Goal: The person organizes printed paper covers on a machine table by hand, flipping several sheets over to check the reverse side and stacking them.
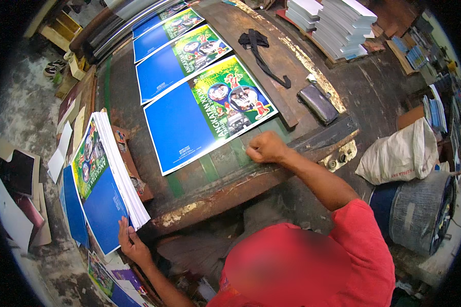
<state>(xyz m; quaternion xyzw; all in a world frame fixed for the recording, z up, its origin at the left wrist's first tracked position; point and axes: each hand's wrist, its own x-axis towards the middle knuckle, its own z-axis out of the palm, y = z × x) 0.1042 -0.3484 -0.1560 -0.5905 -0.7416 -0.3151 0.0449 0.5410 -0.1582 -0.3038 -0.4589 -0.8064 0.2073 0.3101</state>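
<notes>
My left hand (133, 245) is at the near corner of a thick stack of printed sheets (105, 210), its fingers stretched out along the edge. The top sheet is blue with a green picture panel. On the right, my right hand (267, 148) is curled into a fist above the table's near edge; nothing shows in it. Just beyond it lies a large blue-and-green printed sheet (179, 128), flat on the table. Behind that, more matching sheets (164, 71) overlap in a row running toward metal rollers.
The worn table (189, 204) has a raised strip on its right. A black strap (264, 59) and a dark pouch (318, 104) lie there. Paper stacks (340, 28) stand at the far right, with a white sack (399, 153) on a drum (415, 210). Loose sheets (15, 215) lie left.
</notes>
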